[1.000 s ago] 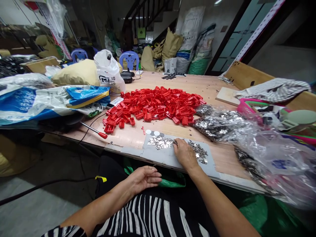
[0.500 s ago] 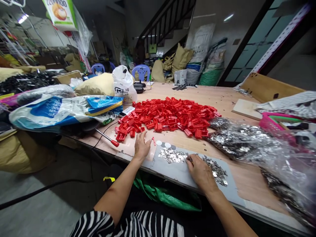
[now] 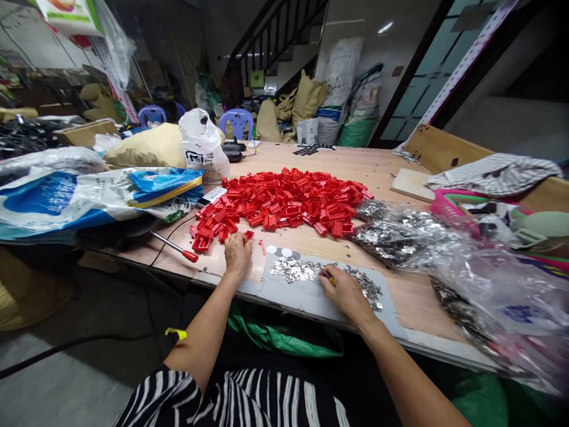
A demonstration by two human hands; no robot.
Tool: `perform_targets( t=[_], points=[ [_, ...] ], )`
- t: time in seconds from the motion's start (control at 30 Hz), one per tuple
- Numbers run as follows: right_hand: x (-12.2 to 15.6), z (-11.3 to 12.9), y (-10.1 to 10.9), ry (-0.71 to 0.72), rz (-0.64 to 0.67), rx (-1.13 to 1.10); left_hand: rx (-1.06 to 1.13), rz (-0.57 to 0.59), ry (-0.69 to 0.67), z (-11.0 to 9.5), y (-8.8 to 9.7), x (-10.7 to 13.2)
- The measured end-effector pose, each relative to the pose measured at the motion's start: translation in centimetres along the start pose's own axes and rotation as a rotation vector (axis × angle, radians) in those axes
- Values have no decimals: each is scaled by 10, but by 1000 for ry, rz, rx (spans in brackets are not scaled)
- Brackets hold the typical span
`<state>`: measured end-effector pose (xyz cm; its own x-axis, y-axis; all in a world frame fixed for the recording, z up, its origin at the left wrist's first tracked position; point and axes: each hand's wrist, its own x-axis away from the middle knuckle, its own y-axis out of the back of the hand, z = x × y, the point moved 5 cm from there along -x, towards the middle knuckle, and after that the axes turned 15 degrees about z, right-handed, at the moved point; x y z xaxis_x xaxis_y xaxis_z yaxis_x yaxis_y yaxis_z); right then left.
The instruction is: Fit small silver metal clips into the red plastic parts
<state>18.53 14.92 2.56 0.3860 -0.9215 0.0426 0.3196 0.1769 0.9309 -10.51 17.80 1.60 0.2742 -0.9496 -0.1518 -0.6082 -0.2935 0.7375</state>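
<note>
My left hand (image 3: 237, 256) is closed at the near edge of a heap of red plastic parts (image 3: 293, 198), with a red plastic housing (image 3: 249, 235) between its fingers. My right hand (image 3: 349, 293) rests over a grey mat (image 3: 284, 293), its fingers pinched around a small slim thing with a yellowish part (image 3: 331, 280), mostly hidden by the fingers. Under and beside those fingertips lie many small shiny metal pieces (image 3: 296, 270). One thin red piece (image 3: 262, 247) lies apart, between the left hand and two white discs (image 3: 279, 252).
A red-handled lever (image 3: 189, 255) juts out left of my left hand. Clear plastic bags of metal pieces (image 3: 400, 237) lie to the right. White-and-blue sacks (image 3: 66, 196) and a white carrier bag (image 3: 202, 145) stand on the left. A wooden board (image 3: 411, 184) lies at the back right.
The view has shifted a little to the right. My left hand has closed from spread fingers onto a red housing at the heap's edge. The right hand stays pinched over the metal pieces.
</note>
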Motion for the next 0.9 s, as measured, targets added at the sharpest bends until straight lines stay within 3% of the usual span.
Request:
perform_targets(
  t=[0.17, 0.3, 0.4, 0.67, 0.9],
  points=[
    [2, -13, 18, -83, -59, 13, 162, 30, -72, -19, -2, 39],
    [0, -13, 17, -142, 26, 92, 589, 195, -115, -32, -11, 80],
    [-3, -6, 15, -137, 53, 142, 699, 274, -123, -37, -14, 102],
    [-11, 5, 13, -130, 100, 229, 685, 321, -138, -36, -13, 123],
    [3, 6, 13, -22, 95, -73, 608, 307, -201, -41, -12, 131]
  ],
)
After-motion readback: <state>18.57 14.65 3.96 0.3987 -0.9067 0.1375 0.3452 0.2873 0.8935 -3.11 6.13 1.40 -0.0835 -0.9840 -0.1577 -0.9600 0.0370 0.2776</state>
